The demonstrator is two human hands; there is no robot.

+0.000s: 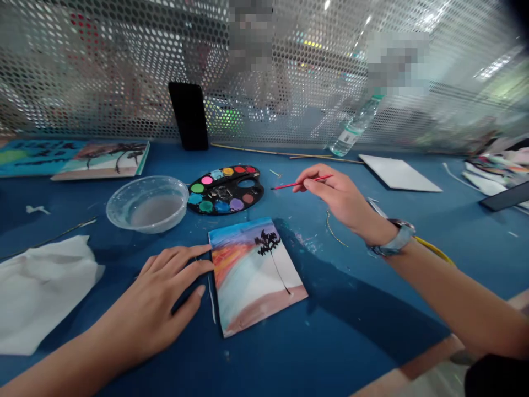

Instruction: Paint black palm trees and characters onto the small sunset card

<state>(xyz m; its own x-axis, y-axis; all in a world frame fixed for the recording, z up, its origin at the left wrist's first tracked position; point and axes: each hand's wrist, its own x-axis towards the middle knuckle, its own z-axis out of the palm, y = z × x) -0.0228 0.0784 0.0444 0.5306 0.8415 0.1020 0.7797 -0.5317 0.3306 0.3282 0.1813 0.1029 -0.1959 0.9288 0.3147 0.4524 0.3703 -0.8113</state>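
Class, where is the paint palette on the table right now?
The paint palette lies left of centre on the blue table, between the water bowl and the red brush, just behind the small painting.

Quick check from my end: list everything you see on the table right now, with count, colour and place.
small painting: 1, sunset colours with black palm, centre front
paint palette: 1, black with coloured pans, behind the painting
water bowl: 1, clear, left of palette
tissue: 1, white, front left
finished paintings: 2, teal and pink, far left
phone: 1, black, propped against mesh
water bottle: 1, clear, back right
blank canvas: 1, white, right
table: 1, blue
left hand: flat, touching painting's left edge
right hand: holding red brush
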